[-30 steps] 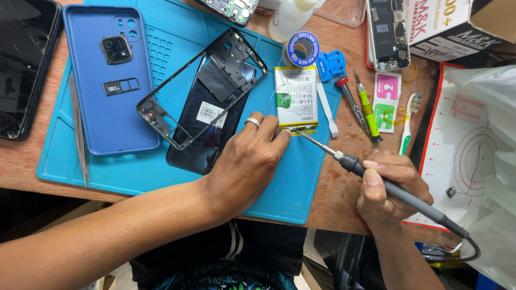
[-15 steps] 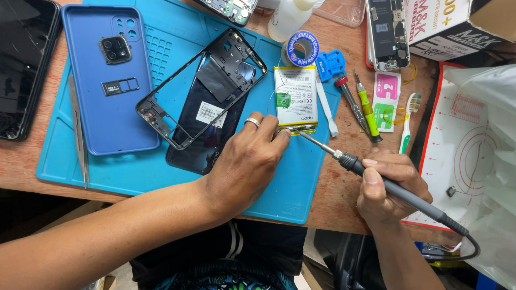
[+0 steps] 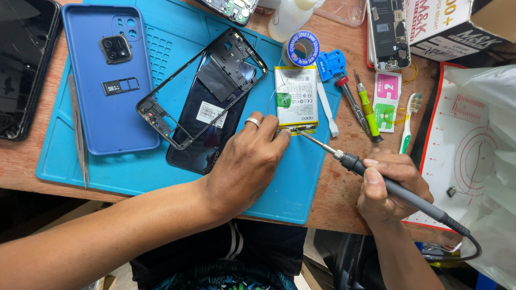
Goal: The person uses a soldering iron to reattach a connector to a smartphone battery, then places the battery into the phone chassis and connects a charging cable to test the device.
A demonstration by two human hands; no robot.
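Wooden counter [image 3: 344,177] is carrying a teal repair mat [image 3: 177,48]. At frame centre the left hand [image 3: 247,166] is pinching the bottom edge of a white phone battery [image 3: 295,96] on the mat, grip pressed together. Right hand [image 3: 389,188], lower right, is wrapping tight around a soldering iron [image 3: 376,174], tip touching the battery's lower edge. Cardboard box [image 3: 457,21], upper right, contents hidden.

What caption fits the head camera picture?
Right hand touches soldering iron to phone battery; left hand steadies it.
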